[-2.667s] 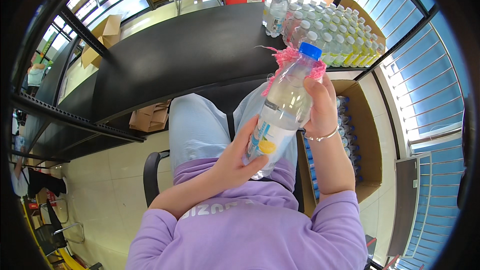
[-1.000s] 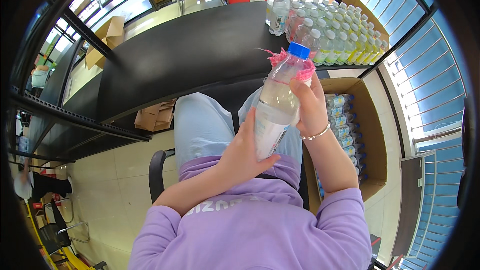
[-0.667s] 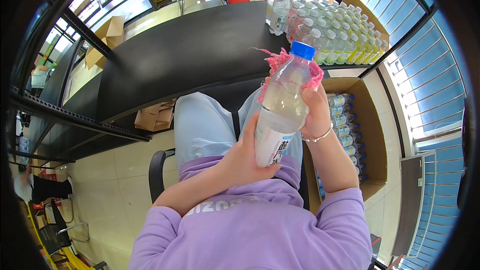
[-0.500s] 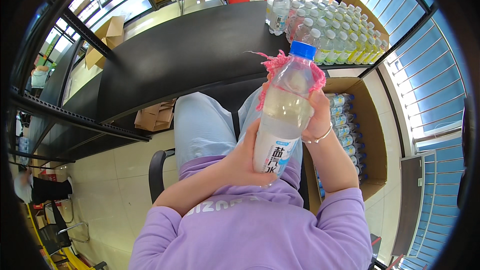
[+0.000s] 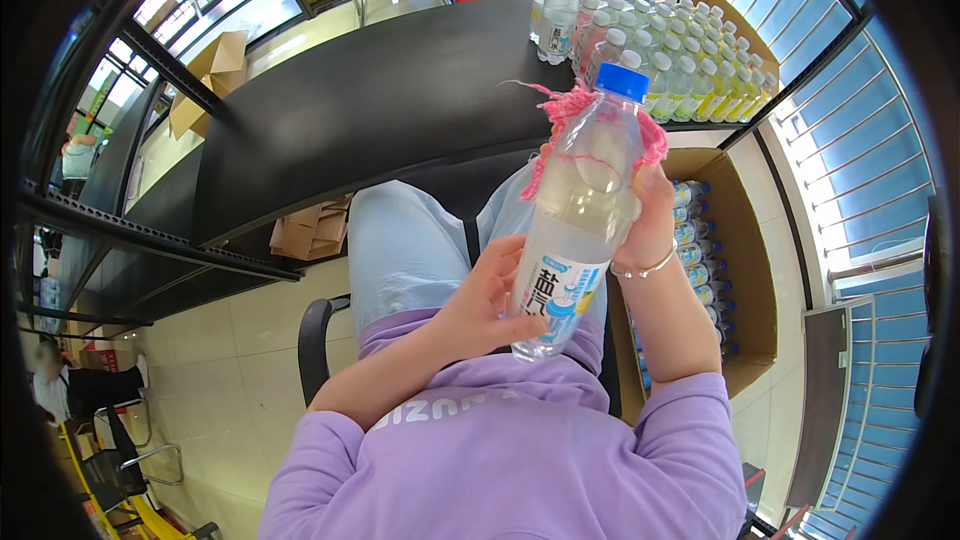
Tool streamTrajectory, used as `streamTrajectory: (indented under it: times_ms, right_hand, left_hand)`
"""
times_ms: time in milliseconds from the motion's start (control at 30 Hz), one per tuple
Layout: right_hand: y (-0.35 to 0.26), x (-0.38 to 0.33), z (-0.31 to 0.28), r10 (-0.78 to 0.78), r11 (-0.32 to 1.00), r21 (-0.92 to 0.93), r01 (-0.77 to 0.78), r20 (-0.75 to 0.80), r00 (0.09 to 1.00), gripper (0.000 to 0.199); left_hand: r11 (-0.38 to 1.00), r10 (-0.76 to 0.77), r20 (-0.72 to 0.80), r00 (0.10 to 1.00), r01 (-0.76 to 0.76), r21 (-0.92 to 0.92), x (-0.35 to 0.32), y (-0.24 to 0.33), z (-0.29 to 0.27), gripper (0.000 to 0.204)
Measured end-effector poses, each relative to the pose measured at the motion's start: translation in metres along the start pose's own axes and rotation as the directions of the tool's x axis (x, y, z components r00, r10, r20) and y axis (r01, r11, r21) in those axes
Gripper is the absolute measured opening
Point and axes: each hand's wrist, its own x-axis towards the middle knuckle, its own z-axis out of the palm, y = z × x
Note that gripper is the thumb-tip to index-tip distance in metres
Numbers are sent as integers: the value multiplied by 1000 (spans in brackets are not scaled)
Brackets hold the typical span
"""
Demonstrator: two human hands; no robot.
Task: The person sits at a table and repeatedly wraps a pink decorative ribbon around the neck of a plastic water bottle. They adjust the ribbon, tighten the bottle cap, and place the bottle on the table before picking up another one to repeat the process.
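A clear plastic drink bottle [image 5: 585, 195] with a blue cap and a white label leans up in front of me. My right hand [image 5: 648, 210] is closed around its upper part from the right, with a frayed pink cloth [image 5: 568, 112] wrapped behind the shoulder and showing on both sides. My left hand [image 5: 480, 300] is at the bottle's lower left. Its fingers are apart beside the bottle and its thumb lies across the label; the hold looks loose. The fingertips of my right hand are mostly hidden behind the bottle.
On the black table [image 5: 380, 90], two blue-capped bottles [image 5: 557, 25] stand beside a packed group of white-capped bottles [image 5: 690, 70]. An open cardboard box [image 5: 750, 270] of bottles lies to my right. A chair armrest [image 5: 315, 340] is at my left.
The bottle has turned, bringing more of the label's picture into sight, and shifted slightly up and right. My left hand has loosened from its base, with its fingers now spread. My right hand keeps its hold.
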Motion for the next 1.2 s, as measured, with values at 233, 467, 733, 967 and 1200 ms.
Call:
streamTrajectory:
  times_ms: [233, 467, 733, 967, 1200]
  right_hand:
    - [6, 0, 0, -3, 980, -200, 6, 11, 1000, 77]
    - [23, -8, -6, 67, 987, -145, -64, 19, 998, 82]
    - [41, -18, -16, 68, 977, 183, -110, 221, 973, 51]
    - [34, -15, -1, 252, 926, 241, -290, 178, 951, 50]
    - [24, -18, 17, 393, 849, 286, -444, 221, 893, 62]
  left_hand:
    - [999, -13, -121, 993, 17, 30, -1, -3, 5, 65]
    - [994, 100, -98, 990, -95, 52, 2, -5, 5, 77]
    - [982, 111, -178, 978, -135, -133, 5, 10, 11, 89]
    - [973, -140, -190, 972, 99, -209, 1, 32, 17, 89]
    - [960, -172, 13, 985, 165, 224, 20, 60, -41, 82]
